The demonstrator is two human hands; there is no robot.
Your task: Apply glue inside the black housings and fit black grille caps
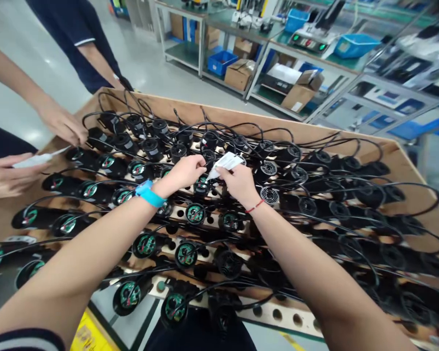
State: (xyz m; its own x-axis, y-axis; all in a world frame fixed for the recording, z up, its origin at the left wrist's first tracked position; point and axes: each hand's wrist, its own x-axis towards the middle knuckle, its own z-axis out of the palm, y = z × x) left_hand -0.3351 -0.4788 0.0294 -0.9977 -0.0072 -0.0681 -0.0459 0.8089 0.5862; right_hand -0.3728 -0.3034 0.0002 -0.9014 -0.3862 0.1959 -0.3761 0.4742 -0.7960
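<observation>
A wooden crate [278, 119] holds rows of black cylindrical units with black cables; some show green circuit boards, such as the open unit [195, 213] near the middle. In my right hand [237, 183] is a white packet [225, 163], pinched between thumb and fingers above the units. Close to its left side is my left hand [189, 170], thumb and fingertips pressed together; whatever they hold is too small to make out. A blue band circles my left wrist and a red cord my right one.
At the left, another person's hands [64, 127] work over the crate's corner with a white packet [32, 161]. A second person in dark clothes [76, 44] stands beyond. Behind are workbenches [219, 22] with blue bins and cardboard boxes.
</observation>
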